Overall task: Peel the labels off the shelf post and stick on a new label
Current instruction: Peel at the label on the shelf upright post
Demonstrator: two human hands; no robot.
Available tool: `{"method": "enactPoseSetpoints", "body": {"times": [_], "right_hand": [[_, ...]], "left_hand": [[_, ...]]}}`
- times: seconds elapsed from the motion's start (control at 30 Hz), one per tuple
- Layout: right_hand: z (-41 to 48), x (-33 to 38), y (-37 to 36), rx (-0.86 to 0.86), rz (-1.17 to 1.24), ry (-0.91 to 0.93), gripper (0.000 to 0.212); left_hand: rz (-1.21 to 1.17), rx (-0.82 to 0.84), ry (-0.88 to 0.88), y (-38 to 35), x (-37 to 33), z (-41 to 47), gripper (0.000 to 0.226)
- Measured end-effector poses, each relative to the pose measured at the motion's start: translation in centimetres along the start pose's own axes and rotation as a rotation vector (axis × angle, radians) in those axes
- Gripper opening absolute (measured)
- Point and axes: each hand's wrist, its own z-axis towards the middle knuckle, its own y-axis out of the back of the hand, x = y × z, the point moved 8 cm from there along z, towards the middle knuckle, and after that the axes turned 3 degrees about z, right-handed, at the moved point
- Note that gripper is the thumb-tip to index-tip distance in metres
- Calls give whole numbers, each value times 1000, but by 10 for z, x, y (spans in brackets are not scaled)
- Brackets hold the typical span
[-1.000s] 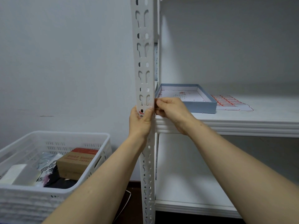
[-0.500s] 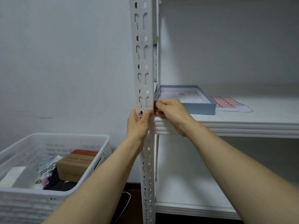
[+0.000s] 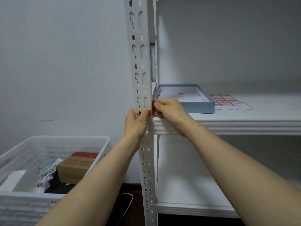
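label: red-edged, under left thumb.
left hand: fingers curled round post.
right hand: fingers pinched narrow at post edge, seemingly on label.
risk: likely tearing if yanked.

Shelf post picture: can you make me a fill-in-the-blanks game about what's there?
1. The left hand and right hand both touch the ____ shelf post.
2. The blue tray sits on the shelf, on the post's ____ side.
3. The label sheet has ____ labels.
4. The white basket holds a brown cardboard ____.
Missing words: white, right, red, box.
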Motion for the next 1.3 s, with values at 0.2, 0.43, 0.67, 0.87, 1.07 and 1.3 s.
{"method": "enactPoseSetpoints", "body": {"times": [0.2, 0.43, 0.67, 0.87, 1.07, 1.3], "right_hand": [[-1, 3, 0, 5, 32, 10, 27], [-2, 1, -1, 3, 39, 3, 26], [-1, 2, 0, 0, 38, 4, 26], [-1, 2, -1, 3, 37, 11, 25], [0, 2, -1, 1, 17, 19, 28], [4, -2, 1, 0, 15, 17, 25]], "left_hand": [[-17, -6, 5, -3, 1, 2, 29], [-55, 3, 20, -3, 5, 2, 27], [-67, -17, 34, -3, 8, 4, 27], [-63, -24, -3, -3, 6, 3, 22], [-23, -69, -36, -3, 6, 5, 29], [217, -78, 10, 11, 9, 0, 35]]}}
